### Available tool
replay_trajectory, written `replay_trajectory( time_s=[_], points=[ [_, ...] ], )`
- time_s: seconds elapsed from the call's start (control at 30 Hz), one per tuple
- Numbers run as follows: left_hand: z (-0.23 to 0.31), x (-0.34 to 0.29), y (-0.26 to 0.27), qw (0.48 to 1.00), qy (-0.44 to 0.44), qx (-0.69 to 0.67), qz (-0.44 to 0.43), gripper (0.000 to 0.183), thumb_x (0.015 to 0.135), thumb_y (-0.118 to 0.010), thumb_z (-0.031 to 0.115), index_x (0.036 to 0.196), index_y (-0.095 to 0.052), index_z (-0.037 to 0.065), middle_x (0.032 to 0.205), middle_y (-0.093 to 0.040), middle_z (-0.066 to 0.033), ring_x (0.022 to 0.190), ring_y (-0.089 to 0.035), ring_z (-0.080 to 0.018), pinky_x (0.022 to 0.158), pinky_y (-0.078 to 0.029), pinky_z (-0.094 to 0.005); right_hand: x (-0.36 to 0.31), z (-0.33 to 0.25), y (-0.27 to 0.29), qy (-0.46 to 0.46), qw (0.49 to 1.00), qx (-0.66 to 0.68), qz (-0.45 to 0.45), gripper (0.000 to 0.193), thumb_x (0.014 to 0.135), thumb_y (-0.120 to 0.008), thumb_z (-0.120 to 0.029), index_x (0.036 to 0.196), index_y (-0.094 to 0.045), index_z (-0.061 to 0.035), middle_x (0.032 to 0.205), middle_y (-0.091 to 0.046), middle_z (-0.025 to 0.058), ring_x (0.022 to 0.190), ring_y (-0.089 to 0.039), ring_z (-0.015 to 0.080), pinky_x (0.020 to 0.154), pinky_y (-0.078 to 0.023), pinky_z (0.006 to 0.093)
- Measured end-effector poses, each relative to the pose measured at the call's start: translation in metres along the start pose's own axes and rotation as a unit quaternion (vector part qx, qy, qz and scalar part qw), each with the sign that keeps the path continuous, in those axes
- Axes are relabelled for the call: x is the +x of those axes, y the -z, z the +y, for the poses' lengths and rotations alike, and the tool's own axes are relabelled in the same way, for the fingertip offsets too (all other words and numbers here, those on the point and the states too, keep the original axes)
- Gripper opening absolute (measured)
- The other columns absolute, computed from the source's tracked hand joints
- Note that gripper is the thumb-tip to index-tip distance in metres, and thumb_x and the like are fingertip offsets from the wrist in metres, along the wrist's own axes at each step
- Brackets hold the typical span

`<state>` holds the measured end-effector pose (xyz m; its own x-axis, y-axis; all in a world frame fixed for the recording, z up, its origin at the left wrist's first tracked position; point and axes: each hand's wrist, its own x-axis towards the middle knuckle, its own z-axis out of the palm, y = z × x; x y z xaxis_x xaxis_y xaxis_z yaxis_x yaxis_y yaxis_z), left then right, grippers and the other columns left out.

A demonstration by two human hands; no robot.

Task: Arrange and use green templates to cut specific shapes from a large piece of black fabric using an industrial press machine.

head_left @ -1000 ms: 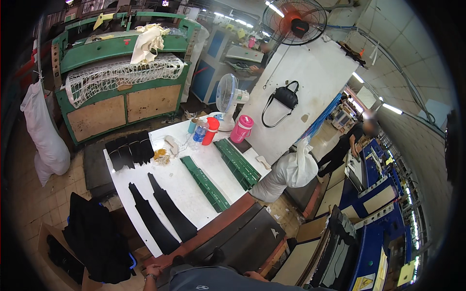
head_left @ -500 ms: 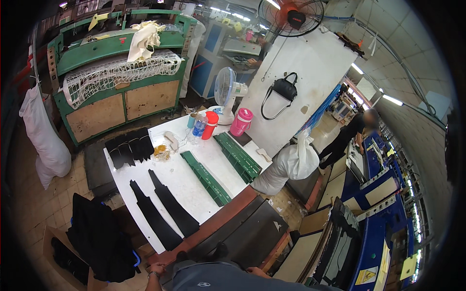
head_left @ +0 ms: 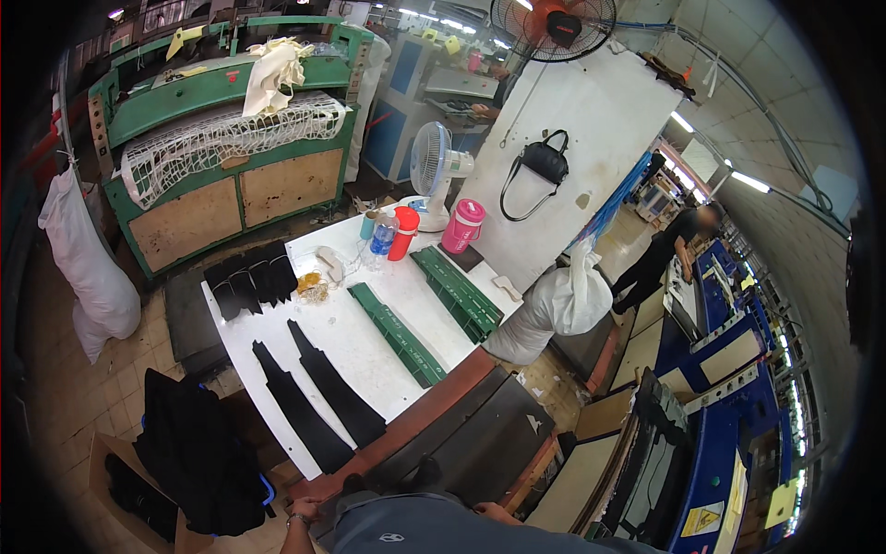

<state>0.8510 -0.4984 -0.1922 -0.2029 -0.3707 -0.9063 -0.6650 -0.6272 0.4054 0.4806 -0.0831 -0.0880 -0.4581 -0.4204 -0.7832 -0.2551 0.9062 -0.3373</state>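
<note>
My left hand (head_left: pixel 303 509) hangs low beside my body, close to the near edge of the white table. My right hand (head_left: pixel 494 511) is at my other side, partly covered by my grey shirt. Both are small here with their fingers mostly hidden, and no object shows in either. On the white table (head_left: pixel 325 392) lie two long black cut pieces, the left one (head_left: pixel 300 406) and the right one (head_left: pixel 337 383). Farther right are a green slotted template (head_left: pixel 397 337) and a wider green template (head_left: pixel 459 294). Several black pieces (head_left: pixel 249 279) lie overlapped at the far left corner.
A desk fan (head_left: pixel 429 166), red tumbler (head_left: pixel 403 233), bottle (head_left: pixel 383 235) and pink jug (head_left: pixel 463 226) stand at the table's back. White sacks (head_left: pixel 581 300) sit right. Black cloth (head_left: pixel 198 452) and a cardboard box (head_left: pixel 115 508) are left. A person (head_left: pixel 669 245) works at blue machines.
The view has shifted slightly, so the table and its contents appear a little farther right. The person at the right leans more over the work surface. My hands stay low at my sides.
</note>
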Motion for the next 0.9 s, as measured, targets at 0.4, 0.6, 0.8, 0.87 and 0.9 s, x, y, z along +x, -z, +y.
replay_trajectory(
  time_s=[0.4,0.6,0.8,0.87,0.9],
  points=[
    [0.011,-0.002,-0.003,1.000,-0.005,-0.016,-0.014,0.025,0.097,-0.059,0.007,0.117,-0.074,0.008,0.101,-0.074,-0.0111,0.074,-0.076,-0.0272,0.061,-0.064,-0.0420,-0.006,-0.010,0.011,-0.011,1.000,-0.008,-0.006,0.045,0.100,-0.063,-0.046,0.127,-0.073,-0.0117,0.120,-0.076,0.0149,0.114,-0.071,0.0341,0.098,-0.055,0.0439],
    [0.017,-0.005,-0.001,0.999,-0.027,0.015,-0.018,0.023,0.098,-0.059,0.008,0.114,-0.076,0.008,0.104,-0.075,-0.0106,0.079,-0.078,-0.0284,0.062,-0.063,-0.0419,-0.003,-0.015,0.015,-0.002,1.000,-0.014,0.003,0.043,0.099,-0.064,-0.044,0.126,-0.074,-0.0126,0.120,-0.076,0.0150,0.113,-0.071,0.0339,0.098,-0.055,0.0431],
    [0.028,-0.013,0.003,1.000,-0.005,0.001,-0.008,0.023,0.099,-0.063,0.010,0.117,-0.076,0.008,0.100,-0.076,-0.0109,0.078,-0.079,-0.0270,0.057,-0.061,-0.0390,0.007,-0.008,0.013,0.008,1.000,-0.018,0.004,0.042,0.098,-0.063,-0.044,0.125,-0.074,-0.0135,0.119,-0.076,0.0142,0.112,-0.071,0.0342,0.097,-0.055,0.0430],
    [0.034,-0.012,0.003,1.000,-0.008,0.006,-0.006,0.024,0.099,-0.064,0.010,0.120,-0.075,0.007,0.098,-0.077,-0.0122,0.077,-0.078,-0.0259,0.053,-0.059,-0.0359,0.010,-0.004,0.009,0.015,1.000,-0.023,0.003,0.042,0.098,-0.063,-0.044,0.125,-0.074,-0.0139,0.118,-0.076,0.0139,0.112,-0.071,0.0343,0.097,-0.055,0.0430],
    [0.029,-0.011,0.006,0.999,-0.020,0.028,-0.017,0.021,0.099,-0.065,0.012,0.117,-0.076,0.008,0.098,-0.076,-0.0108,0.077,-0.079,-0.0274,0.056,-0.061,-0.0395,0.011,-0.005,0.006,0.027,0.999,-0.032,0.010,0.043,0.098,-0.063,-0.046,0.125,-0.074,-0.0146,0.117,-0.076,0.0139,0.112,-0.071,0.0343,0.097,-0.055,0.0430]
  ],
)
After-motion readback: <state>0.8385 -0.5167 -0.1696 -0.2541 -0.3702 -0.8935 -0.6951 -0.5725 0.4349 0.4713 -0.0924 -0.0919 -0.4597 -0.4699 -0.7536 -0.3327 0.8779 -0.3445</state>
